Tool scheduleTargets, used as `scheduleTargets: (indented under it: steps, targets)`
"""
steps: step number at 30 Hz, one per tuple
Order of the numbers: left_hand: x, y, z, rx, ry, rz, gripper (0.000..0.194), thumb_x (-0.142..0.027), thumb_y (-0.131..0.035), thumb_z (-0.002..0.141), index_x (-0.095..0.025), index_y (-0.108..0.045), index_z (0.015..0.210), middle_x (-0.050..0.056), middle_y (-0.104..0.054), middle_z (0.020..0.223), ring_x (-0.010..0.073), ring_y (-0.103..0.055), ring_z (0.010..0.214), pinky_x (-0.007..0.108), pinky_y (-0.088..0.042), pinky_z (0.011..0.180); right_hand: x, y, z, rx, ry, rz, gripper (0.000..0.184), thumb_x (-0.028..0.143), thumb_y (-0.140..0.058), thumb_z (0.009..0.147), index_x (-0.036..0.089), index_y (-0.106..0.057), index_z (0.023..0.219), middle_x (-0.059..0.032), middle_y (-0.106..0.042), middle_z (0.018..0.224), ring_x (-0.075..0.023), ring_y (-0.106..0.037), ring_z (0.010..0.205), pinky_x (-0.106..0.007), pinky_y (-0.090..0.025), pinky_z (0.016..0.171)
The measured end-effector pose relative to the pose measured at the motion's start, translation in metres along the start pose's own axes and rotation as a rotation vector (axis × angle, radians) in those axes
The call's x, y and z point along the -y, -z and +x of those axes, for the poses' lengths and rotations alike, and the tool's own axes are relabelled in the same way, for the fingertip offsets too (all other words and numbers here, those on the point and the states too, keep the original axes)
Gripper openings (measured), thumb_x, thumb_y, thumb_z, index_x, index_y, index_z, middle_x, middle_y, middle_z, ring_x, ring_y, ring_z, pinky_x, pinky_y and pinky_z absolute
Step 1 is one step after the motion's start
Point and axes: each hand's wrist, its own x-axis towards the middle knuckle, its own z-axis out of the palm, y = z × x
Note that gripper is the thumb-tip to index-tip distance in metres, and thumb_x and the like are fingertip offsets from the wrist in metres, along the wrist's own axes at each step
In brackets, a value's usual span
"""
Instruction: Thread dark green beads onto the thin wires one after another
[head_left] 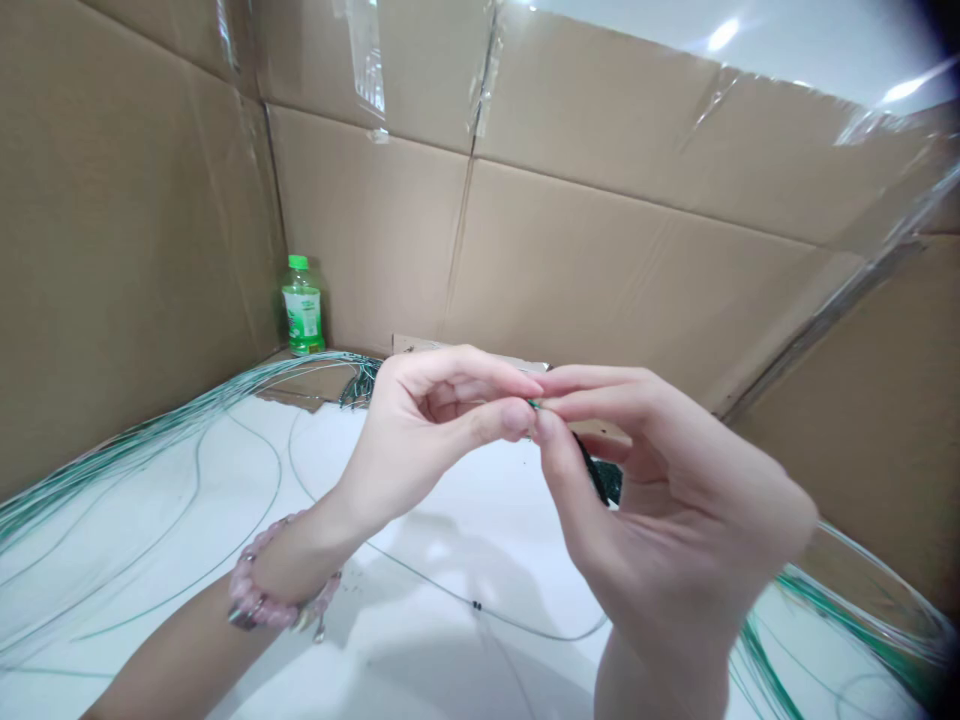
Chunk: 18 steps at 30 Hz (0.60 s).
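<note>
cardboard walls [465, 250] surround a white surface [247, 470]; at twelve o'clock, left hand [427, 425] and right hand [675, 500] clamp their fingers on a thin green wire [534, 404]: light, springy, best pinched near its end.

Matt cardboard, glossy white surface, thin plastic-coated wire

The cardboard [360, 230] is smooth brown paper, seamed with shiny clear tape [366, 60]. The white surface [465, 500] reflects light. The wire [135, 465] has a faint sheen. The bottle [303, 310] is smooth, translucent plastic, and the bracelet [259, 575] has polished pink stone beads.
</note>
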Motion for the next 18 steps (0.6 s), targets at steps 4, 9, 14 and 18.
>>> scheduleTargets:
  steps: [4,9,14,18]
  targets:
    - [0.0040,0.0018,0.0020,-0.005,-0.049,-0.005,0.008,-0.015,-0.069,0.079,-0.021,-0.073,0.082,-0.002,-0.072,0.078,0.0074,-0.069,0.072,0.011,-0.057,0.064,-0.0014,-0.0002,0.0013,0.013,-0.005,0.035,0.024,-0.005,-0.066,0.069,0.017,-0.067,0.078,-0.0013,-0.068,0.081,-0.0154,-0.066,0.078,-0.025,-0.058,0.058]
    - [0.0056,0.0037,0.0037,-0.007,-0.111,0.056,0.006,-0.018,-0.069,0.079,-0.021,-0.073,0.083,-0.001,-0.072,0.078,0.0102,-0.070,0.075,0.016,-0.060,0.066,-0.0015,0.0019,0.0053,0.024,-0.052,0.036,0.019,0.000,-0.066,0.072,0.019,-0.067,0.077,0.0001,-0.069,0.080,-0.0154,-0.067,0.074,-0.026,-0.059,0.055]
    - [0.0056,0.0035,0.0041,-0.029,-0.161,0.118,0.010,-0.015,-0.066,0.082,-0.021,-0.072,0.085,-0.002,-0.071,0.075,0.0088,-0.069,0.070,0.016,-0.061,0.063,0.0000,0.0020,0.0082,0.025,-0.085,0.029,0.019,0.005,-0.064,0.077,0.023,-0.069,0.081,0.0013,-0.070,0.080,-0.0161,-0.067,0.075,-0.025,-0.058,0.052]
    - [0.0046,0.0015,0.0032,-0.082,-0.205,0.183,0.005,-0.017,-0.066,0.081,-0.019,-0.071,0.082,-0.003,-0.069,0.071,0.0064,-0.066,0.063,0.014,-0.059,0.061,0.0026,0.0010,0.0075,0.006,-0.054,-0.023,0.017,0.005,-0.063,0.077,0.021,-0.068,0.082,0.0007,-0.070,0.078,-0.0160,-0.066,0.075,-0.026,-0.059,0.053]
